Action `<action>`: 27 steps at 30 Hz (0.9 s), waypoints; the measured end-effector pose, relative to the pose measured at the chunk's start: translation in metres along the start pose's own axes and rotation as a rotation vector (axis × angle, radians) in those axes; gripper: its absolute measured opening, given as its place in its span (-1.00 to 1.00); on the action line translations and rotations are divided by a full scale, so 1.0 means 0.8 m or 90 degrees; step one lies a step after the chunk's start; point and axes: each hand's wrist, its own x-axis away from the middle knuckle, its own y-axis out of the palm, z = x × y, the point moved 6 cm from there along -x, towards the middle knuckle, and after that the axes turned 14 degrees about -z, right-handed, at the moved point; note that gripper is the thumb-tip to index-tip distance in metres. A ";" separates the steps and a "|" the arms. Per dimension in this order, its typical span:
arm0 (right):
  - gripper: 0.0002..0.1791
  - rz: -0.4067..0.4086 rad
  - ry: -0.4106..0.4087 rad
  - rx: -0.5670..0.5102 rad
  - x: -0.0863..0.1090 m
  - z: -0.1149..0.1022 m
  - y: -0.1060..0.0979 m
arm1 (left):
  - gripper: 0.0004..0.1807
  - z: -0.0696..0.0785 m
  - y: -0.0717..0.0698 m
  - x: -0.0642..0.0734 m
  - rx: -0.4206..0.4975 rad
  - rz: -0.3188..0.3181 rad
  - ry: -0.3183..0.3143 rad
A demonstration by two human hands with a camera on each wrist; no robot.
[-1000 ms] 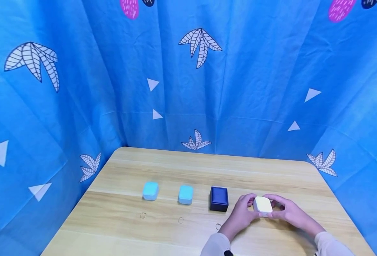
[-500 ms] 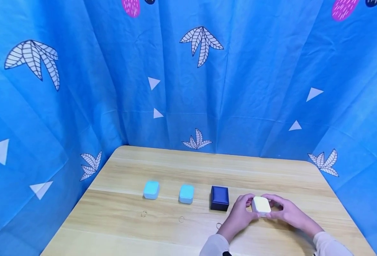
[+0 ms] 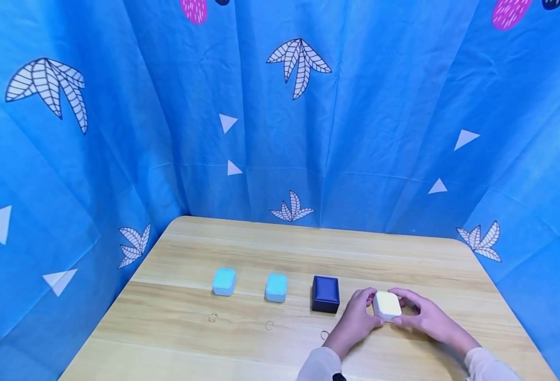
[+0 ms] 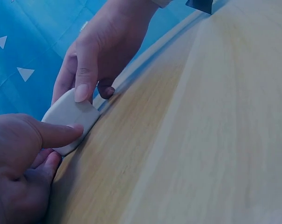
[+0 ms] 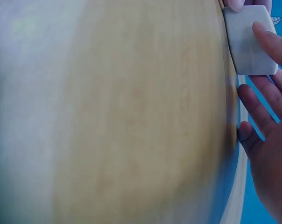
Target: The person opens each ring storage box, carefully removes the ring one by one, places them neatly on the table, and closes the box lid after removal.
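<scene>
A small white box with rounded corners (image 3: 387, 306), like a ring box, sits on the wooden table at the right. My left hand (image 3: 359, 316) grips its left side, thumb at the front and fingers behind. From the other side my right hand (image 3: 424, 317) pinches it between thumb and fingers. In the left wrist view both thumbs press on the front face of the white box (image 4: 73, 116). The box's lid looks closed. Left of the hands stands a dark blue ring box (image 3: 326, 294), and a thin ring (image 3: 324, 335) lies near my left wrist.
Two light blue boxes, one at the left (image 3: 224, 282) and one nearer the middle (image 3: 276, 288), stand in the same row. In front of them lie two thin rings, a left one (image 3: 212, 317) and a middle one (image 3: 268, 325). A blue curtain (image 3: 280, 132) surrounds the wooden table (image 3: 189, 354).
Both hands and the white box have shifted very slightly left. Their hold looks the same, and the other boxes and rings stay in place.
</scene>
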 end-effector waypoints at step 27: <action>-0.36 -0.018 -0.001 -0.084 -0.001 0.004 -0.001 | -0.33 0.003 0.001 -0.002 -0.066 0.016 0.014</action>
